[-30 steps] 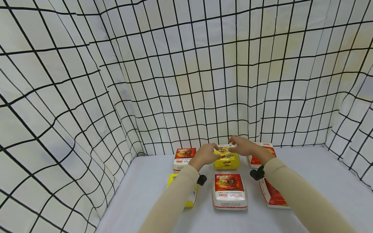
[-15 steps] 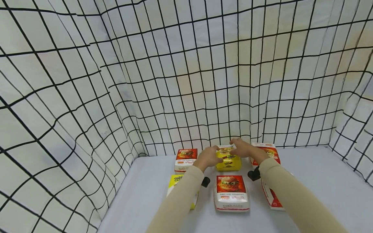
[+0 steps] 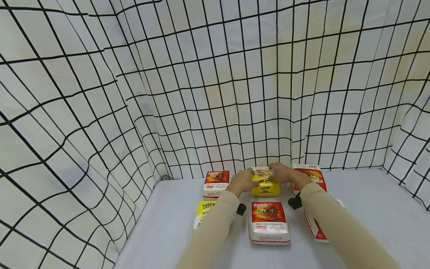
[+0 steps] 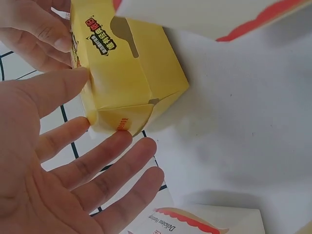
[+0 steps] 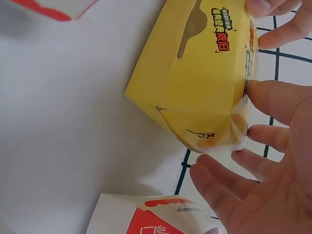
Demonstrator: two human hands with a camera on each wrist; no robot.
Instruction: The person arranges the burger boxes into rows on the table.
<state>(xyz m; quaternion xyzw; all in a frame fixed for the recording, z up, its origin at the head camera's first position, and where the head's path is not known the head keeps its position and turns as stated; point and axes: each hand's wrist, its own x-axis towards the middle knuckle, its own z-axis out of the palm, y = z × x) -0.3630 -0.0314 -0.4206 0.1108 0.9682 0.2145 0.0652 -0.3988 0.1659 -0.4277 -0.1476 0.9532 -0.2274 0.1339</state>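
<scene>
A yellow burger box (image 3: 265,189) stands in the middle of the back row, its top showing a burger picture. My left hand (image 3: 242,182) is at its left side and my right hand (image 3: 283,173) at its right. In the left wrist view, the thumb touches the box's (image 4: 117,78) upper edge, with the index fingertip at a corner and the other fingers extended along the side. The right wrist view shows the right hand (image 5: 282,161) mirroring this, thumb at the upper edge and fingertips at the opposite corner. The lid looks closed.
A red-and-white burger box (image 3: 268,220) sits in front of the yellow one. Other boxes stand at back left (image 3: 216,183), front left (image 3: 203,209), back right (image 3: 310,175) and front right (image 3: 315,226); sleeves partly cover the front ones. Behind rises a white black-gridded sheet (image 3: 215,93).
Both hands were hovering around the yellow box and have come in to its two sides, fingertips now touching it. The head view has shifted slightly, and the boxes appear a little further right.
</scene>
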